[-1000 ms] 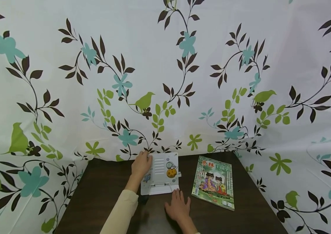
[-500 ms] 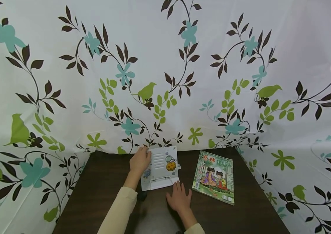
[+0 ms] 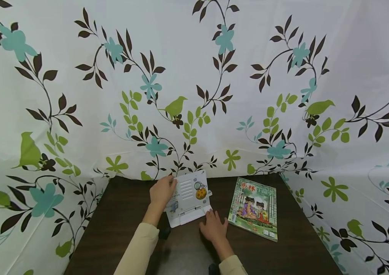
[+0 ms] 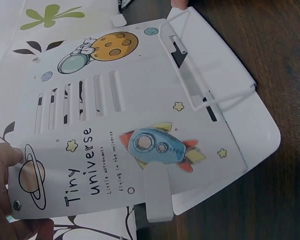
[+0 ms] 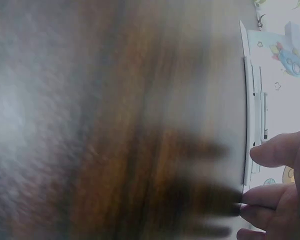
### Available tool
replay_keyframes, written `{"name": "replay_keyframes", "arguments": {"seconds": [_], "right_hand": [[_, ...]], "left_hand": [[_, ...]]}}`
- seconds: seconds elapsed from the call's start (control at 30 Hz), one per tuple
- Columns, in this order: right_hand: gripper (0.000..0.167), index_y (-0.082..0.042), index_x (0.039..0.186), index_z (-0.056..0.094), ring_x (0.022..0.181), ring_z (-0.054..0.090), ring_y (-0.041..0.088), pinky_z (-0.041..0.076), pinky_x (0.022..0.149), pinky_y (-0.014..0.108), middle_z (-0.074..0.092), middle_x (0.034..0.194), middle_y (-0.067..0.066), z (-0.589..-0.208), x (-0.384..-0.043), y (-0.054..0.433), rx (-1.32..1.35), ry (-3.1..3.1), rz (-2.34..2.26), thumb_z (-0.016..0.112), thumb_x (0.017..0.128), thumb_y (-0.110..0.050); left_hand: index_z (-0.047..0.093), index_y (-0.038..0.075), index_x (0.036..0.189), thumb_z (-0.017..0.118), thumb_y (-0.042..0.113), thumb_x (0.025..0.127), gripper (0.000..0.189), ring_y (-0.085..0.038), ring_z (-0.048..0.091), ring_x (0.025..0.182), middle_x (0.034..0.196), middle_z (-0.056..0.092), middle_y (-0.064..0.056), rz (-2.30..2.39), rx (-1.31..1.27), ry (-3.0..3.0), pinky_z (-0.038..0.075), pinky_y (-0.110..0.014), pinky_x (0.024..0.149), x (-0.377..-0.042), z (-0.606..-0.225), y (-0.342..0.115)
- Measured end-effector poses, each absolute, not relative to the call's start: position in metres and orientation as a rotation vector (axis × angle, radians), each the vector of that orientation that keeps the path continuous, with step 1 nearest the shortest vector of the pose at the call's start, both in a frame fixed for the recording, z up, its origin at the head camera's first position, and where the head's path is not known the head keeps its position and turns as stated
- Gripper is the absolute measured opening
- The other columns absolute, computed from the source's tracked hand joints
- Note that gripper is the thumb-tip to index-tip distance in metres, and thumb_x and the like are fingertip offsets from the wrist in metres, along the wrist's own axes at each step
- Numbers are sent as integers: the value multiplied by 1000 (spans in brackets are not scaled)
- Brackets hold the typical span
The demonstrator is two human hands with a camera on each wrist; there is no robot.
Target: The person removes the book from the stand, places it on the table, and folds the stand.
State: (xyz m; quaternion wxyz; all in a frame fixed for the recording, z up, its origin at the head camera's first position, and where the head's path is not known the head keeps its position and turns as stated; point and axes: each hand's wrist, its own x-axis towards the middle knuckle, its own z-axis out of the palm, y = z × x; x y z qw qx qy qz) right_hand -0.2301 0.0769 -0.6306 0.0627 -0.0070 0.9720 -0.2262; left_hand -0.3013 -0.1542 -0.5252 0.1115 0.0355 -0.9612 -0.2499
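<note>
A white book stand (image 3: 189,194) with space drawings leans upright near the back of the table, turned slightly. My left hand (image 3: 161,191) pinches its upper left corner. In the left wrist view the thumb (image 4: 5,154) lies on the front of the panel and the fingers curl behind. A wire page holder (image 4: 200,65) crosses the stand's lower ledge. My right hand (image 3: 214,226) has its fingers spread, the fingertips at the ledge's right end. In the right wrist view its thumb and fingers (image 5: 262,196) are beside the ledge edge; exact contact is hard to tell.
A green illustrated magazine (image 3: 253,209) lies to the right of the stand on the dark wooden table (image 3: 122,229). Behind the table hangs a white cloth (image 3: 194,57) patterned with leaves and birds.
The book stand has turned counterclockwise, so its lower edge slants up to the right. My left hand stays on its corner. My right hand has shifted slightly right along with the ledge's end.
</note>
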Motion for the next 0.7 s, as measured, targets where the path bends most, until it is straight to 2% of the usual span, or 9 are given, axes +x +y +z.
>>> {"name": "replay_keyframes", "arguments": {"seconds": [0.23,0.43,0.7], "right_hand": [[60,-3,150,61,156,41,44,19,121,80,50,165,18,-631,-241,79,-21,2915,-699,68,101,-36],[58,-3,149,62,155,41,45,23,119,80,49,165,19,-627,-250,79,-23,2911,-711,69,100,-34],[59,-1,150,61,155,42,45,29,117,79,49,165,20,-628,-260,75,-36,2891,-734,68,100,-32]], "left_hand": [[75,20,139,59,37,110,37,-35,78,98,132,78,-9,-715,133,-2843,61,-54,73,-296,-523,-160],[75,22,140,60,37,110,37,-36,78,92,129,79,-11,-711,130,-2858,59,-54,70,-291,-519,-164],[74,23,141,60,39,110,37,-38,78,98,131,78,-11,-719,133,-2860,59,-58,75,-282,-520,-169]]}}
